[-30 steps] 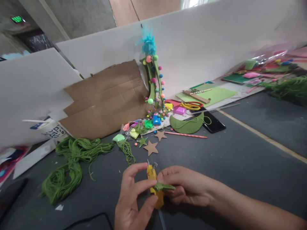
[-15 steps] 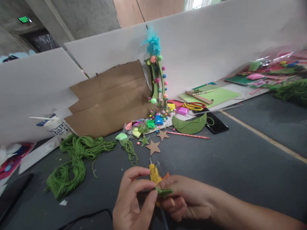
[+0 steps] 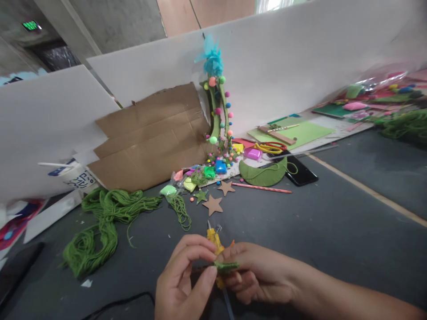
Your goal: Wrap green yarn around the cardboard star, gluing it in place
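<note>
Low in the middle of the head view, a small green yarn-wrapped piece (image 3: 227, 266) is held between both hands, seen nearly edge-on, so its outline is hard to make out. My right hand (image 3: 258, 273) is closed around its right side, fingers curled underneath. Thumb and fingertips of my left hand (image 3: 188, 273) pinch its left end. Just behind the hands lies a yellow glue gun (image 3: 215, 240), partly hidden by them, its nozzle pointing away. Farther back are two bare cardboard stars (image 3: 212, 205) and a small green star (image 3: 200, 196).
Green yarn (image 3: 106, 222) lies in loops at left. A brown cardboard sheet (image 3: 150, 138) leans on the white partition beside a pompom-decorated green hanging (image 3: 216, 106). A green crescent (image 3: 263, 172), striped pencil (image 3: 263, 188), phone (image 3: 302, 171) and scissors (image 3: 270, 147) lie back right.
My left hand's fingers have drawn in slightly over the green piece, its upper fingers more bent. The right hand has barely moved, and the table items stay put.
</note>
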Available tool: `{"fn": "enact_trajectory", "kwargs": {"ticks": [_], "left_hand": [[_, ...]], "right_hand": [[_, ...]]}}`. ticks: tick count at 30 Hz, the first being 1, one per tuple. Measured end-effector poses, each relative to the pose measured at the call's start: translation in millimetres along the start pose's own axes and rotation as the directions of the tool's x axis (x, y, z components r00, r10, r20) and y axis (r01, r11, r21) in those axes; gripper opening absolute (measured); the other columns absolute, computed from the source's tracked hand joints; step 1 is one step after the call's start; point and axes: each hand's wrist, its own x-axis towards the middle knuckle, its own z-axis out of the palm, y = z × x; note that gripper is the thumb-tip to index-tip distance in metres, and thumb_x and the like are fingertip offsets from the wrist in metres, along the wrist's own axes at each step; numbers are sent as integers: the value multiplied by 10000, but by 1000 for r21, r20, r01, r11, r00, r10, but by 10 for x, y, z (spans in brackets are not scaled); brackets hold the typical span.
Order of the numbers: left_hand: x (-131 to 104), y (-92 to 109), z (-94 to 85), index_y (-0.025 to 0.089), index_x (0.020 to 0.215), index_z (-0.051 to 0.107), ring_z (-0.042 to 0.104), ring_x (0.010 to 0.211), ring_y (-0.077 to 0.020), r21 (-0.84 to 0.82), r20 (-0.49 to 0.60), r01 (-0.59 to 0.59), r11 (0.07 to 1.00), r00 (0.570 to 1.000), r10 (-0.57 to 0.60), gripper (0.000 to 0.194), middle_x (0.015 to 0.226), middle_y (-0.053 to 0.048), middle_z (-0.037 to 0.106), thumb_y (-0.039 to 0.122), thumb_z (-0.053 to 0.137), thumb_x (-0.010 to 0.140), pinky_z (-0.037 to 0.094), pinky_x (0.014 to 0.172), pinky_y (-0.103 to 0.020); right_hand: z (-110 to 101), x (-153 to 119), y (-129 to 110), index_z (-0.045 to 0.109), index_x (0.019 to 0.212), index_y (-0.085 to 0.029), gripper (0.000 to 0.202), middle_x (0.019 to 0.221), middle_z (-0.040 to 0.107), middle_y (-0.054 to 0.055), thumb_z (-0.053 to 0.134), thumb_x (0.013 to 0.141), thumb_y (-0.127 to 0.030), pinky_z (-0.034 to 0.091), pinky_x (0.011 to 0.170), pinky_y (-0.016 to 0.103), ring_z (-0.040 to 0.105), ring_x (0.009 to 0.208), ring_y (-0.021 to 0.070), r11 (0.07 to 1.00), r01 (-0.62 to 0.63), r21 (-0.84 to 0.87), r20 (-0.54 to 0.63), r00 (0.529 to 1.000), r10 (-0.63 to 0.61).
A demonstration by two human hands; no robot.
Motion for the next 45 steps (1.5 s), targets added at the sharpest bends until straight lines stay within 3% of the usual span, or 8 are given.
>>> {"fn": "enact_trajectory", "kwargs": {"ticks": [11, 16, 21, 24, 27, 35, 42, 45], "left_hand": [[-3, -22, -6, 245, 692, 717, 615, 802, -168, -21, -24, 28, 999, 999, -28, 102, 801, -12, 665, 161, 682, 737, 489, 716, -224], [60, -84, -74, 254, 976, 710, 581, 1065, -245, -269, -150, 127, 955, 974, -172, 339, 1092, -55, 673, 291, 772, 645, 458, 896, -293], [67, -89, 11, 162, 1074, 645, 665, 854, -247, -477, 167, 558, 679, 816, -553, 444, 1017, -127, 704, 365, 711, 685, 501, 714, -301], [28, -101, 113, 172, 962, 653, 662, 767, -213, -449, 207, 604, 658, 787, -582, 365, 863, -75, 721, 237, 760, 620, 487, 670, -275], [1, -142, 179, 194, 846, 633, 640, 667, -164, -411, 101, 564, 716, 809, -579, 295, 713, -9, 698, 134, 764, 588, 476, 645, -253], [-5, -158, 201, 182, 755, 610, 585, 570, -122, -372, 47, 562, 739, 807, -589, 207, 598, 16, 665, 134, 755, 615, 449, 590, -218], [30, -150, 143, 171, 774, 642, 608, 592, -126, -311, 103, 582, 751, 806, -582, 212, 627, 14, 686, 153, 775, 610, 458, 606, -218], [36, -157, 115, 168, 800, 640, 623, 606, -135, -300, 162, 601, 741, 798, -581, 224, 661, -3, 710, 175, 777, 622, 468, 623, -233]], "right_hand": [[37, -5, -6, 495, 693, -146, 145, 515, 396, -82, 597, 773, -210, 153, 387, 145, 173, 368, 9, 975, 47, -219, -149, 986, -81], [79, -58, -142, 509, 749, -182, 145, 496, 429, -94, 587, 825, -278, 187, 407, 176, 266, 385, 45, 844, 262, -467, -341, 827, -446], [111, -136, -129, 520, 762, -191, 129, 644, 535, -33, 486, 886, -194, 345, 573, 204, 473, 591, 106, 159, 95, -983, -81, 551, -831], [63, -114, -32, 509, 833, -193, 154, 686, 582, -1, 393, 933, -203, 379, 579, 219, 520, 599, 126, -174, 7, -985, 149, 547, -824], [2, -63, 34, 501, 826, -191, 180, 704, 604, 27, 362, 939, -212, 391, 566, 227, 530, 596, 138, -262, -2, -965, 219, 541, -812], [71, -58, 34, 502, 796, -187, 161, 687, 613, 30, 395, 917, -193, 409, 567, 237, 554, 596, 146, -220, -30, -975, 164, 569, -806], [134, -112, -111, 484, 768, -200, 106, 572, 531, -63, 459, 869, -222, 352, 372, 159, 461, 388, 69, 472, 76, -878, -260, 752, -605], [88, -97, -124, 483, 785, -200, 96, 522, 538, -78, 464, 860, -256, 305, 322, 133, 448, 333, 54, 627, 100, -773, -296, 817, -496]]}}
